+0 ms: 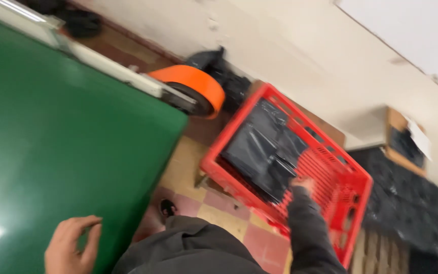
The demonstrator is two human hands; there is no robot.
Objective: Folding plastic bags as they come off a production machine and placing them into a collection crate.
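The right hand (302,183) reaches into the red crate (348,203) just past its near rim, fingers blurred, grip unreadable, touching black wrapped packs (264,144); left hand (72,246), fingers loosely curled and empty, hovers at the green surface (51,142) edge

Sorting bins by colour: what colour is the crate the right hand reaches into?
Red, a slatted plastic crate; the head view shows it, with the right hand inside.

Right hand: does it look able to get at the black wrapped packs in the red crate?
Probably yes. The right hand is already inside the open-topped red crate, at the edge of the black wrapped packs, and nothing lies over them. The blur hides whether it is touching them.
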